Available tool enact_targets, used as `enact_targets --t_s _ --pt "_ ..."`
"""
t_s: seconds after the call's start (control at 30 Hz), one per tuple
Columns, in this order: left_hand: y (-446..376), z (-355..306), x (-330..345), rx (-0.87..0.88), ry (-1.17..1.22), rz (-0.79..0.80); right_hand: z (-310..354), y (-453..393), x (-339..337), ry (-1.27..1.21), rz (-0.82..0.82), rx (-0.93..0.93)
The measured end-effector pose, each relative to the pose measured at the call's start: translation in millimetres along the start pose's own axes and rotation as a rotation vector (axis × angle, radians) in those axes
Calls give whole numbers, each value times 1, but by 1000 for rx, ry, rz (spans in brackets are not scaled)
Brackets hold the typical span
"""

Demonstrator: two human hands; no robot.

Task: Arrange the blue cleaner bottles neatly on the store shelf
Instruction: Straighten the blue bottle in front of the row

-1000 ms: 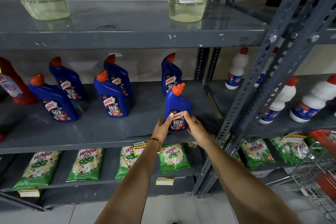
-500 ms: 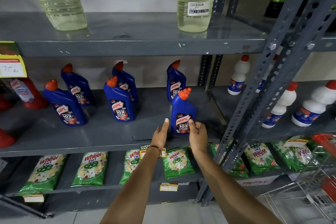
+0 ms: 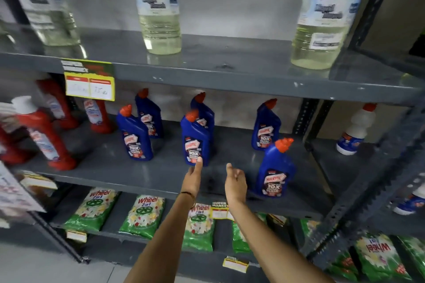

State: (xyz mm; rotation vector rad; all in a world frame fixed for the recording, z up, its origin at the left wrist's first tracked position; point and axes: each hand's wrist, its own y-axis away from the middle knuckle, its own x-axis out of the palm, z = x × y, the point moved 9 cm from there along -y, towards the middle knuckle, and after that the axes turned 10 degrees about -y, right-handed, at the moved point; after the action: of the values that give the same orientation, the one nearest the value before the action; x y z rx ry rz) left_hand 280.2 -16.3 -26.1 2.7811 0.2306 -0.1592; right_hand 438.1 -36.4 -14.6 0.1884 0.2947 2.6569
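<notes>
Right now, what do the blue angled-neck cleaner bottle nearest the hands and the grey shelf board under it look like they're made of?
Blue angled-neck cleaner bottle: apparently opaque moulded plastic, slightly glossy, with an orange cap and printed label. Grey shelf board: probably painted metal; it has a dull sheen, a thin folded front edge, and chipped paint showing on the board above.

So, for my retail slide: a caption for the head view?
Both empty hands, left hand and right hand, reach toward blue cleaner bottles on a grey shelf.

Grey metal store shelving (image 3: 230, 77) on perforated uprights (image 3: 345, 220), against a pale wall (image 3: 230, 0); light tiled floor (image 3: 34, 266) below the shelving, dim indoor lighting.
</notes>
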Motion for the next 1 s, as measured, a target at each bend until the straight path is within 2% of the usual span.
enact_targets --t_s 0.1,0.2,0.3,0.4,0.6,1.0 --pt "-18 1 -38 -1 17 -67 0 -5 39 19 103 42" --pt "-37 -6 -62 -10 10 -64 -3 -16 70 90 172 59" --pt "-55 -17 -68 -16 -18 20 -4 -25 93 138 212 66" --pt "-75 -24 -69 -15 -31 135 -6 -31 114 63 215 82" --pt "-98 -24 -47 23 -98 319 -5 -39 128 -28 246 81" --pt "-107 -5 -47 -26 -77 334 -10 -38 125 86 221 135"
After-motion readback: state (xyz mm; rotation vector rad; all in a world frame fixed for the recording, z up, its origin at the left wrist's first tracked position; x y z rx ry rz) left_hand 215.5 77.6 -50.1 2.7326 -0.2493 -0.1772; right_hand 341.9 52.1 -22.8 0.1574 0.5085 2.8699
